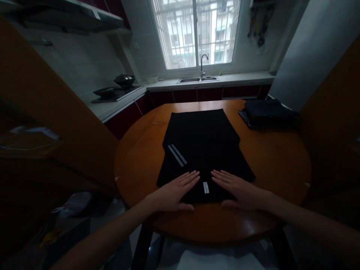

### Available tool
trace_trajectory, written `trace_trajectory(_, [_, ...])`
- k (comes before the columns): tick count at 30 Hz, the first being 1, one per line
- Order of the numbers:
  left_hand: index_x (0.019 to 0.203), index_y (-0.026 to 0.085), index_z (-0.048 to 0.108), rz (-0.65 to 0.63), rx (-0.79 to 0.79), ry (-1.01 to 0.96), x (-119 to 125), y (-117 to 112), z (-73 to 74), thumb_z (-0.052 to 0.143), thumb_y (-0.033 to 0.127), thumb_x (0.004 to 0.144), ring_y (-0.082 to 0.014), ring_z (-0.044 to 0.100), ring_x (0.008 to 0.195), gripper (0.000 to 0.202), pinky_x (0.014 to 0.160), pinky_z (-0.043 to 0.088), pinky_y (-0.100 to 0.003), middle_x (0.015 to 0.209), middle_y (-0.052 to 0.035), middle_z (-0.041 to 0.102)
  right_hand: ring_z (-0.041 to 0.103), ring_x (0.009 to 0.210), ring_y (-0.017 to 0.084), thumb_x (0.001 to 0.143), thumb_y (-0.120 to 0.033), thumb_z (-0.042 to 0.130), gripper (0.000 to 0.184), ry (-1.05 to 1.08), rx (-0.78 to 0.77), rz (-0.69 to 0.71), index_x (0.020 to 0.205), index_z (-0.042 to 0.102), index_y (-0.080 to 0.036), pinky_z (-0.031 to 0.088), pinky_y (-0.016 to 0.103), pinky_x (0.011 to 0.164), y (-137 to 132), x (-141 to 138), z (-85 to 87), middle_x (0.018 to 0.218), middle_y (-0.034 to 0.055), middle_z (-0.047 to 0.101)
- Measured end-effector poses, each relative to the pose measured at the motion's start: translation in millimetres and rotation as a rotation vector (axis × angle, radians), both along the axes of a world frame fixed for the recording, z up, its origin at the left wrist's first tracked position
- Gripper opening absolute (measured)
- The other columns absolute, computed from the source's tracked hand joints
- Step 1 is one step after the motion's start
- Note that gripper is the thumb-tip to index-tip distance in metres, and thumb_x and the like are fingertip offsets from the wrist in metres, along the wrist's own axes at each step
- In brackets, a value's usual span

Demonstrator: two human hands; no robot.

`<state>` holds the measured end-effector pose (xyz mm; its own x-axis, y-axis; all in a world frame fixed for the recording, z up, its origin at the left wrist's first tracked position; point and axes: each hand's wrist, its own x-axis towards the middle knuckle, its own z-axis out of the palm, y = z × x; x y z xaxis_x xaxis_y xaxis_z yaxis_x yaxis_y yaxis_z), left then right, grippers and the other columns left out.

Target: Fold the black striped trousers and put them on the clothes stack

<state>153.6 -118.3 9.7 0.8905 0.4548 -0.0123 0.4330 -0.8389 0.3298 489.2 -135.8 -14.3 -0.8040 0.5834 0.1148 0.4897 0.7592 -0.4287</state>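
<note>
A black garment (202,142) lies flat on the round wooden table (137,150), its kind not plain from its folded shape. Two pale stripes (177,155) run slantwise on its left part, and a small white label (206,187) sits near its close edge. My left hand (177,190) rests flat on the near left part of the cloth, fingers stretched toward the label. On the other side of the label, my right hand (236,189) lies flat on the cloth too, fingers extended. Neither hand grips anything.
Folded dark clothes (267,112) are stacked at the table's far right. Behind the table runs a counter with a sink (198,80) below a window. A stove with a pot (124,80) stands at the left. Wooden panels flank the table.
</note>
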Motion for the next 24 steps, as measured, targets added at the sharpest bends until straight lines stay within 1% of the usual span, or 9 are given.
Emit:
trace_trajectory(5, [0.164, 0.024, 0.010, 0.033, -0.001, -0.051, -0.3, -3.1, -3.2, 0.061, 0.043, 0.098, -0.0267, 0.020, 0.154, 0.085, 0.126, 0.023, -0.047, 0.167, -0.0116, 0.020, 0.031, 0.150, 0.025, 0.094, -0.034, 0.066, 0.072, 0.034, 0.008, -0.053, 0.158, 0.036, -0.018, 0.028, 0.047, 0.124, -0.5, -1.0, -3.3, 0.161, 0.0122, 0.035])
trace_trajectory(9, [0.160, 0.027, 0.029, 0.106, -0.107, -0.163, -2.3, -4.4, -1.9, 0.054, 0.030, 0.102, -0.0235, 0.033, 0.150, 0.063, 0.124, 0.028, -0.047, 0.162, -0.0079, 0.036, 0.046, 0.143, 0.026, 0.094, -0.027, 0.064, 0.055, 0.132, -0.055, -0.119, 0.147, 0.053, -0.018, 0.036, 0.048, 0.120, -0.3, -1.8, -0.5, 0.151, 0.0121, 0.052])
trace_trajectory(11, [0.153, 0.025, 0.044, 0.169, -0.187, -0.249, -2.6, -3.9, 0.1, 0.054, 0.026, 0.101, -0.0229, 0.046, 0.143, 0.053, 0.120, 0.036, -0.045, 0.154, -0.0080, 0.049, 0.056, 0.134, 0.026, 0.093, -0.026, 0.063, 0.046, 0.205, -0.111, -0.182, 0.139, 0.061, -0.019, 0.042, 0.047, 0.116, 0.5, -2.2, 3.4, 0.143, 0.0117, 0.061])
trace_trajectory(13, [0.141, 0.022, 0.058, 0.263, -0.255, -0.331, -2.3, -2.4, 2.3, 0.055, 0.026, 0.099, -0.0225, 0.060, 0.128, 0.042, 0.111, 0.045, -0.041, 0.140, -0.0079, 0.064, 0.065, 0.122, 0.025, 0.093, -0.026, 0.063, 0.037, 0.274, -0.181, -0.261, 0.130, 0.068, -0.020, 0.050, 0.045, 0.108, 2.8, -2.6, 8.1, 0.131, 0.0097, 0.069])
trace_trajectory(15, [0.128, 0.020, 0.068, 0.381, -0.308, -0.391, -1.5, 0.0, 4.1, 0.056, 0.028, 0.098, -0.0220, 0.068, 0.112, 0.034, 0.102, 0.051, -0.037, 0.123, -0.0065, 0.073, 0.070, 0.112, 0.024, 0.094, -0.029, 0.061, 0.032, 0.331, -0.250, -0.352, 0.124, 0.070, -0.022, 0.054, 0.043, 0.101, 6.8, -3.5, 11.9, 0.121, 0.0071, 0.074])
trace_trajectory(18, [0.112, 0.018, 0.075, 0.535, -0.364, -0.435, 0.4, 5.1, 5.3, 0.055, 0.033, 0.097, -0.0223, 0.070, 0.098, 0.029, 0.091, 0.053, -0.035, 0.106, -0.0043, 0.077, 0.070, 0.107, 0.025, 0.095, -0.033, 0.058, 0.032, 0.406, -0.284, -0.482, 0.123, 0.070, -0.023, 0.055, 0.042, 0.097, 14.9, -5.8, 12.1, 0.116, 0.0059, 0.075])
trace_trajectory(20, [0.106, 0.017, 0.075, 0.591, -0.374, -0.447, 1.7, 8.9, 5.0, 0.055, 0.037, 0.096, -0.0218, 0.069, 0.092, 0.030, 0.084, 0.053, -0.033, 0.100, -0.0037, 0.076, 0.070, 0.107, 0.025, 0.095, -0.034, 0.056, 0.034, 0.423, -0.267, -0.549, 0.124, 0.069, -0.021, 0.054, 0.042, 0.096, 20.5, -7.6, 9.2, 0.116, 0.0070, 0.075])
trace_trajectory(22, [0.110, 0.016, 0.073, 0.626, -0.355, -0.460, 2.5, 12.5, 3.9, 0.055, 0.038, 0.095, -0.0206, 0.067, 0.088, 0.031, 0.080, 0.052, -0.031, 0.098, -0.0036, 0.075, 0.071, 0.100, 0.025, 0.095, -0.036, 0.056, 0.036, 0.407, -0.241, -0.603, 0.125, 0.068, -0.020, 0.055, 0.041, 0.090, 25.5, -9.3, 6.5, 0.110, 0.0079, 0.075])
trace_trajectory(24, [0.121, 0.016, 0.069, 0.674, -0.300, -0.461, 3.0, 15.3, 2.0, 0.055, 0.037, 0.095, -0.0181, 0.064, 0.080, 0.036, 0.074, 0.050, -0.028, 0.091, -0.0027, 0.072, 0.071, 0.088, 0.023, 0.095, -0.038, 0.057, 0.036, 0.376, -0.206, -0.650, 0.124, 0.068, -0.020, 0.056, 0.038, 0.080, 29.6, -10.4, 5.5, 0.099, 0.0071, 0.075])
